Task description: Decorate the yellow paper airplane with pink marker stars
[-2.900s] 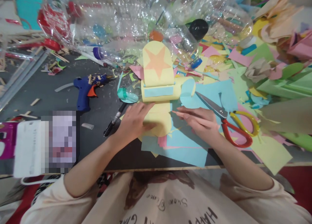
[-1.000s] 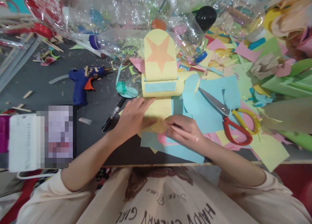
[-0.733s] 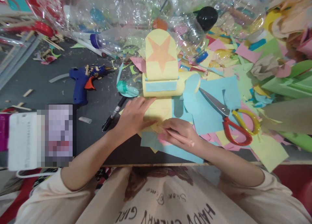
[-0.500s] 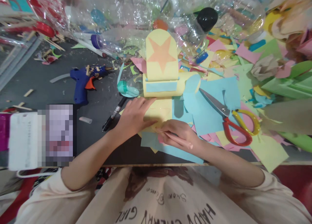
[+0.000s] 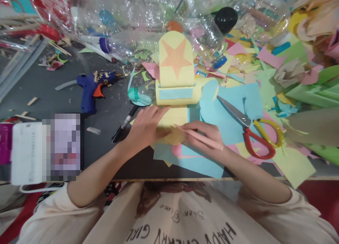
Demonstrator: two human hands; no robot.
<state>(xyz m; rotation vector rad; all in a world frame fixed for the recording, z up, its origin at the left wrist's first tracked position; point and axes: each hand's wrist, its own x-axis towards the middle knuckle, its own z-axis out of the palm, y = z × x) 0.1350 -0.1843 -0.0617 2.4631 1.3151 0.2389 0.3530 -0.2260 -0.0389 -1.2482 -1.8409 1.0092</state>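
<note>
My left hand [image 5: 145, 127] lies flat with outstretched fingers on the left side of a yellow paper piece [image 5: 178, 113]. My right hand [image 5: 203, 132] is closed around a pink pen [image 5: 203, 138], its tip close to the paper's right part. Beyond both hands lies a bottle-like craft wrapped in yellow paper [image 5: 197, 92], with a turquoise cap [image 5: 132, 94] at its left end. A rounded yellow flap with an orange star [image 5: 176, 58] rises from it, above a blue strip [image 5: 175, 93]. Blue paper [image 5: 196, 168] lies beneath, partly covered.
Red-and-yellow-handled scissors [image 5: 246, 125] lie at right on blue paper. A black marker [image 5: 124, 125] is beside my left hand. Further left are a blue glue gun [image 5: 88, 92] and a blurred-out device [image 5: 66, 143]. Plastic bottles [image 5: 127, 14] and paper scraps [image 5: 243, 63] crowd the back.
My right hand has shifted right and slightly up with the pink pen, uncovering more of the yellow paper and the pink paper beneath. My left hand stays put.
</note>
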